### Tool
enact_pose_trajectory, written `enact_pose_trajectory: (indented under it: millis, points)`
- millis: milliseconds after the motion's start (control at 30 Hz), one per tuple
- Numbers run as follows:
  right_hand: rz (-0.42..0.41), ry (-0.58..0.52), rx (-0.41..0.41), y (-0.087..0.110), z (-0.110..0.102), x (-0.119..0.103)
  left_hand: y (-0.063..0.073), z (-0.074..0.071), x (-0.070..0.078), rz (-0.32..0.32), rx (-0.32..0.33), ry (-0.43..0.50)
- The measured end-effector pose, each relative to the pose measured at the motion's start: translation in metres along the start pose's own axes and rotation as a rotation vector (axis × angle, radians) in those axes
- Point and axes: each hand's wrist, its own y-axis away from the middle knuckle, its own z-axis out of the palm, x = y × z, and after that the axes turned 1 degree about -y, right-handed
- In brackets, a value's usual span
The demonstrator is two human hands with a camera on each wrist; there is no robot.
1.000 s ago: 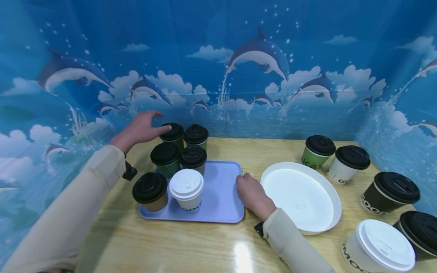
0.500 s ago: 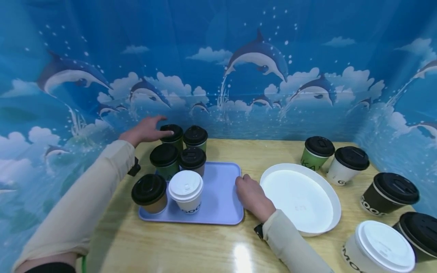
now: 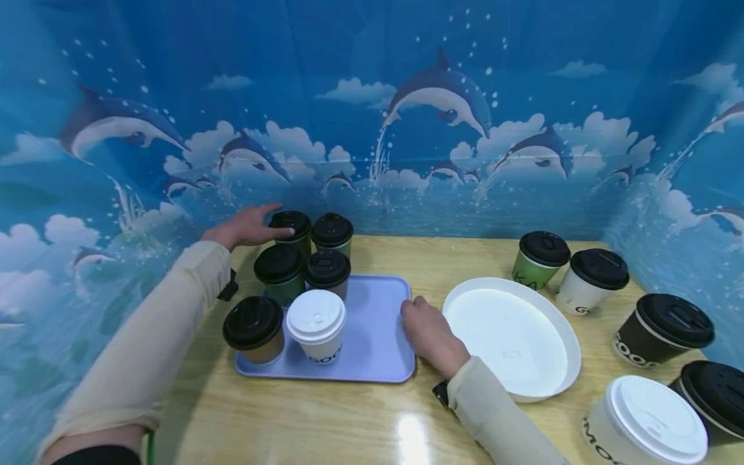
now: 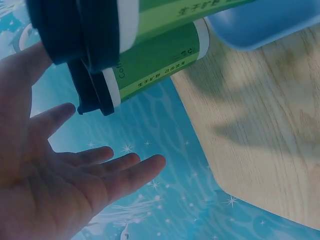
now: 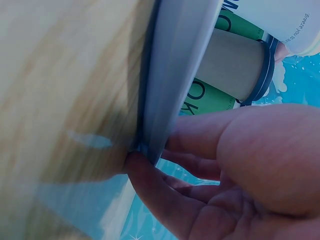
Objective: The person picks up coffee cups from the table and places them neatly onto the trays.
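At the back left, my left hand (image 3: 247,226) reaches to a green cup (image 3: 300,243) with a black lid, its thumb over the lid's near side. In the left wrist view the fingers (image 4: 135,172) are spread and bare, beside two lidded green cups. My right hand (image 3: 433,336) pinches the right rim of the lavender tray (image 3: 378,329) between thumb and fingers. On the tray's left half stand a white cup (image 3: 316,326), a brown cup (image 3: 264,349), a green cup (image 3: 283,289) and a grey-brown cup (image 3: 340,289). Another green cup (image 3: 343,247) stands behind it.
A round white dish (image 3: 514,336) lies right of the tray. Beyond it stand a green cup (image 3: 531,268), a white cup (image 3: 581,294), a black cup (image 3: 639,339) and several more near the right edge. A dolphin-print curtain (image 3: 372,129) closes off the back and sides.
My left hand has moved a little right and down, bringing its thumb lower across the back-left cup's lid. The right hand keeps its hold on the tray, which stays in place.
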Motion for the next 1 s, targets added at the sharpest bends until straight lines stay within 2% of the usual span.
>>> enact_pose_trajectory:
  millis: [400,1000]
  points:
    - [0.023,-0.003,-0.028,-0.002,0.000,0.000,-0.006,0.005,0.001,0.013,-0.015,0.027]
    - [0.020,-0.007,-0.022,-0.001,-0.001,0.000,-0.016,0.011,-0.001,0.013,0.010,0.033]
